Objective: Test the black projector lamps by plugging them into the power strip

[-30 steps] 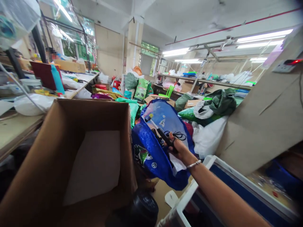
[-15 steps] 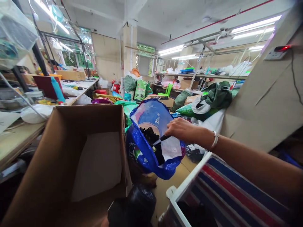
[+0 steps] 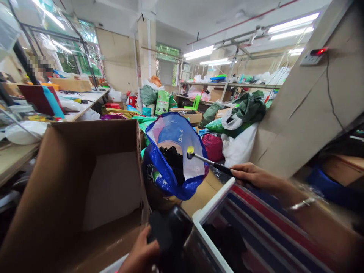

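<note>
My right hand (image 3: 250,174) is closed around the black grip of a small hammer (image 3: 210,163). Its metal shaft points left, and its yellow-ended head is in front of the white inside of an open blue bag (image 3: 173,189). Inside that bag lies a heap of black pieces (image 3: 173,161). Low in the view, my left hand (image 3: 140,252) grips a smooth black object (image 3: 160,233) whose full shape I cannot make out. This object is between a deep cardboard box (image 3: 65,182) on the left and a white-rimmed bin (image 3: 212,242) on the right.
Red, white and blue striped material (image 3: 273,212) covers part of the bin, with dark items inside. A cluttered worktable (image 3: 25,151) runs along the left. Behind the bag are stuffed sacks (image 3: 241,140) and a green chair (image 3: 196,101). A slanted panel (image 3: 307,102) stands at right.
My right hand has drawn the hammer up out of the bag and toward the right, over the bin's edge. My left hand and the black object have come further into view.
</note>
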`<state>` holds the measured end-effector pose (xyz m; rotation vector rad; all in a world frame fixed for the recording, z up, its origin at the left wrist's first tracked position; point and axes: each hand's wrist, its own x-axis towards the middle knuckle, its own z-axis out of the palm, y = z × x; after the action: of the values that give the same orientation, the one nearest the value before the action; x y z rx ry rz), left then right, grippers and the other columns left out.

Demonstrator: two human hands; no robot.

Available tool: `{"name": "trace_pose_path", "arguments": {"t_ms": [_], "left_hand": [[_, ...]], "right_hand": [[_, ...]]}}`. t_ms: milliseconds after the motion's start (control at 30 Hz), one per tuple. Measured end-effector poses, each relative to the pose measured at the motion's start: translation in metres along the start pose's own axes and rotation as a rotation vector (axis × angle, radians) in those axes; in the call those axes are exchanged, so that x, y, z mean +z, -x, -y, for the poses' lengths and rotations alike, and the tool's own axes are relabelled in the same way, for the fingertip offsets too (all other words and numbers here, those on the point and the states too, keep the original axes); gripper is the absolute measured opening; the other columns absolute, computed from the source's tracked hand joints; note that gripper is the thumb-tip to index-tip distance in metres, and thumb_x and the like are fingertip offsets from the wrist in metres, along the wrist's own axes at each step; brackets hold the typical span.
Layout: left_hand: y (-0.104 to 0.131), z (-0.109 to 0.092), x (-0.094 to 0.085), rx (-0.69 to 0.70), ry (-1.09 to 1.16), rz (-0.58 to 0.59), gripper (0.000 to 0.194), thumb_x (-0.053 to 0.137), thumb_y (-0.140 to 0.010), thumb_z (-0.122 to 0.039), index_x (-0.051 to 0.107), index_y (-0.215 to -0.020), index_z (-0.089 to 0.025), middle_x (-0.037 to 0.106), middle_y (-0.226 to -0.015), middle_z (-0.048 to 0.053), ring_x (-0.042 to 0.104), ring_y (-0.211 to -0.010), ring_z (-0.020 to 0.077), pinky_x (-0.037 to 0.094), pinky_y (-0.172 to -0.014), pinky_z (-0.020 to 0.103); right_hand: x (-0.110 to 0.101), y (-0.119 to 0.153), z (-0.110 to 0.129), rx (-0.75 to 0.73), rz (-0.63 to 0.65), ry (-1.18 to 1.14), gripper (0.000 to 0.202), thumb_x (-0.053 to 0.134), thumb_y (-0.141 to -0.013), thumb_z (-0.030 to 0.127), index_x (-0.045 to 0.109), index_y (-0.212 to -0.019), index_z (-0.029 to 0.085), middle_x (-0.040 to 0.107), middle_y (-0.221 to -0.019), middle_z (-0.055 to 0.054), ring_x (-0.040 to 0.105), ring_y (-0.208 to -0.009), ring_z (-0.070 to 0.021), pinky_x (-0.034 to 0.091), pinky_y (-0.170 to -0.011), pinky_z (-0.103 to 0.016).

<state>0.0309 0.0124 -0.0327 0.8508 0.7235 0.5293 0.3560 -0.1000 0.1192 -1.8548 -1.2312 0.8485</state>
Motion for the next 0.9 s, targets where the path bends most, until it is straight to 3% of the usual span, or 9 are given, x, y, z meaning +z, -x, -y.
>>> {"name": "trace_pose_path", "arguments": {"t_ms": [67, 167, 300, 467, 600, 700, 767, 900], "left_hand": [[-0.011, -0.009, 0.006, -0.074, -0.176, 0.055, 0.056, 0.082, -0.046, -0.024, 0.066, -0.098, -0.013, 0.072, -0.079, 0.01, 0.067, -0.078, 0.0298, 0.051, -0.071, 0.038], [-0.029, -0.015, 0.014, -0.161, -0.238, 0.074, 0.059, 0.08, -0.048, -0.024, 0.063, -0.103, -0.013, 0.071, -0.082, 0.008, 0.067, -0.072, 0.0242, 0.051, -0.069, 0.034], [-0.054, -0.006, 0.027, -0.261, -0.358, 0.184, 0.051, 0.08, -0.052, -0.019, 0.065, -0.1, -0.011, 0.071, -0.078, 0.006, 0.066, -0.07, 0.0227, 0.05, -0.068, 0.033], [-0.079, 0.01, 0.034, -0.386, -0.556, 0.248, 0.017, 0.066, -0.079, -0.023, 0.063, -0.091, -0.012, 0.066, -0.078, 0.002, 0.062, -0.066, 0.0143, 0.051, -0.065, 0.031], [-0.092, 0.017, 0.025, -0.452, -0.638, 0.224, 0.02, 0.056, -0.087, -0.028, 0.059, -0.1, -0.013, 0.064, -0.089, 0.003, 0.062, -0.071, 0.0137, 0.053, -0.064, 0.031], [-0.095, 0.02, 0.017, -0.473, -0.658, 0.218, 0.023, 0.056, -0.088, -0.028, 0.057, -0.106, -0.014, 0.063, -0.092, 0.004, 0.062, -0.072, 0.014, 0.053, -0.064, 0.031], [-0.095, 0.021, 0.013, -0.472, -0.66, 0.225, 0.024, 0.056, -0.088, -0.027, 0.056, -0.108, -0.014, 0.063, -0.094, 0.004, 0.062, -0.073, 0.0144, 0.054, -0.064, 0.031], [-0.092, 0.023, 0.009, -0.45, -0.667, 0.235, 0.025, 0.056, -0.088, -0.026, 0.056, -0.109, -0.014, 0.063, -0.095, 0.004, 0.062, -0.074, 0.0148, 0.054, -0.065, 0.032]], "right_hand": [[0.023, 0.032, -0.019, 0.026, -0.048, -0.139, 0.05, 0.057, -0.074, 0.061, 0.063, -0.098, 0.017, 0.046, -0.05, 0.006, 0.034, -0.034, -0.0064, 0.024, -0.032, -0.019], [0.059, 0.074, -0.036, 0.068, -0.103, -0.247, 0.058, 0.06, -0.07, 0.063, 0.058, -0.104, 0.016, 0.046, -0.055, 0.005, 0.037, -0.038, -0.0074, 0.03, -0.035, -0.021], [0.097, 0.103, -0.06, 0.152, -0.171, -0.214, 0.051, 0.052, -0.08, 0.06, 0.051, -0.108, 0.017, 0.037, -0.056, 0.008, 0.035, -0.041, -0.0083, 0.031, -0.038, -0.021], [0.121, 0.116, -0.085, 0.168, -0.171, -0.051, 0.036, 0.041, -0.088, 0.053, 0.05, -0.093, 0.019, 0.042, -0.061, 0.005, 0.039, -0.048, -0.0105, 0.034, -0.043, -0.023], [0.131, 0.117, -0.081, 0.134, -0.182, 0.097, 0.033, 0.035, -0.09, 0.048, 0.051, -0.08, 0.02, 0.048, -0.062, 0.002, 0.046, -0.055, -0.014, 0.039, -0.053, -0.026], [0.141, 0.113, -0.082, 0.108, -0.185, 0.167, 0.034, 0.03, -0.092, 0.045, 0.053, -0.088, 0.02, 0.054, -0.067, 0.0, 0.051, -0.06, -0.0161, 0.04, -0.057, -0.027], [0.15, 0.11, -0.091, 0.108, -0.158, 0.219, 0.035, 0.026, -0.094, 0.043, 0.052, -0.092, 0.02, 0.057, -0.069, -0.002, 0.053, -0.061, -0.0168, 0.04, -0.058, -0.027], [0.161, 0.106, -0.117, 0.122, -0.068, 0.342, 0.028, 0.032, -0.093, 0.039, 0.05, -0.08, 0.021, 0.054, -0.061, 0.0, 0.051, -0.054, -0.0169, 0.035, -0.053, -0.028]]}}
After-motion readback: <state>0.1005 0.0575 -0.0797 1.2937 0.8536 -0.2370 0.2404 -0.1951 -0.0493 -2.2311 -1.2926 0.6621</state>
